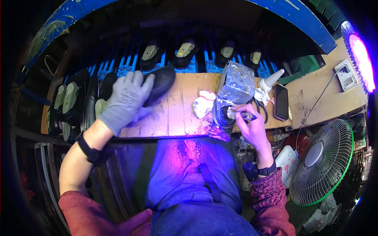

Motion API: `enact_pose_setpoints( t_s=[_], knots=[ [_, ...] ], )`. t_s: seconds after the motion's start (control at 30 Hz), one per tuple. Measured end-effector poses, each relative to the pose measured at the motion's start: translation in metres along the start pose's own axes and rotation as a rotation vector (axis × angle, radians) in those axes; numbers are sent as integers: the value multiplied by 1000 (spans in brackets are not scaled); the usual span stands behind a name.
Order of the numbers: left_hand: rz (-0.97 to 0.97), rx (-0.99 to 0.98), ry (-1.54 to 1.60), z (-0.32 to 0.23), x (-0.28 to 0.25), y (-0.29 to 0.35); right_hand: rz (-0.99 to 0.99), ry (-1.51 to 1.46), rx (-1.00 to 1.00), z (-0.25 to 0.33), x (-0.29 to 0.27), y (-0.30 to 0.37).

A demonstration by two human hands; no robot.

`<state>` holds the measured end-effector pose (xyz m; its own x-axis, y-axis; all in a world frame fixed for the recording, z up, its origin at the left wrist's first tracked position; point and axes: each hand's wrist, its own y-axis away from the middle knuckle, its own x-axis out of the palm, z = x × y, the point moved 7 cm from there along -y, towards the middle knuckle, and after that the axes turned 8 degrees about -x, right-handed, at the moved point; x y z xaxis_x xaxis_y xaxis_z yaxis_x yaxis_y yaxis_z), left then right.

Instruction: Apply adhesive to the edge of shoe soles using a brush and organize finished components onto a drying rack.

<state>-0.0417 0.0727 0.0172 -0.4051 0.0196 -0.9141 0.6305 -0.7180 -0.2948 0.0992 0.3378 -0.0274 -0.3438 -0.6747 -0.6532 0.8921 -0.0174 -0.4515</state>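
My left hand (126, 98), in a grey glove, grips a black shoe (163, 82) by its near side, over the left part of the cardboard-covered bench (175, 114). My bare right hand (254, 128) pinches a short brush (247, 116) between thumb and fingers. Its whitish, fuzzy tip is at the dark mouth of a small pot (223, 118). Directly behind that pot stands a cloudy clear plastic container (236, 83). A crumpled white wad (202, 106) lies left of the pot.
Several black shoes with pale soles (71, 97) crowd the left side; others sit on a blue slatted rack (193, 66) at the back. To the right are a white nozzle bottle (271, 80), a phone (280, 102), a power socket (346, 75), a fan (321, 161) and a glowing lamp (362, 63).
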Motion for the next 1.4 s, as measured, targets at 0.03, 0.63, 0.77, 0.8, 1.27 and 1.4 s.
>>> enact_pose_setpoints(
  t_s=[0.03, 0.63, 0.77, 0.8, 1.27, 1.4],
  knots=[
    [110, -22, 29, -10, 12, 0, -43, -64, -7, 1, -3, 0],
    [-249, -553, 590, 18, -13, 28, -280, -243, 191, -17, -4, 25],
    [-391, -310, 867, -18, 7, 85, -617, -426, 397, -29, 0, 58],
    [-449, -162, 921, -33, 8, 100, -684, -441, 397, -25, 3, 62],
    [-330, -16, 819, -76, 11, 154, -36, -640, 643, 51, 127, -32],
    [-288, -73, 874, -73, 20, 156, -71, -678, 463, 52, 126, -32]
  ],
)
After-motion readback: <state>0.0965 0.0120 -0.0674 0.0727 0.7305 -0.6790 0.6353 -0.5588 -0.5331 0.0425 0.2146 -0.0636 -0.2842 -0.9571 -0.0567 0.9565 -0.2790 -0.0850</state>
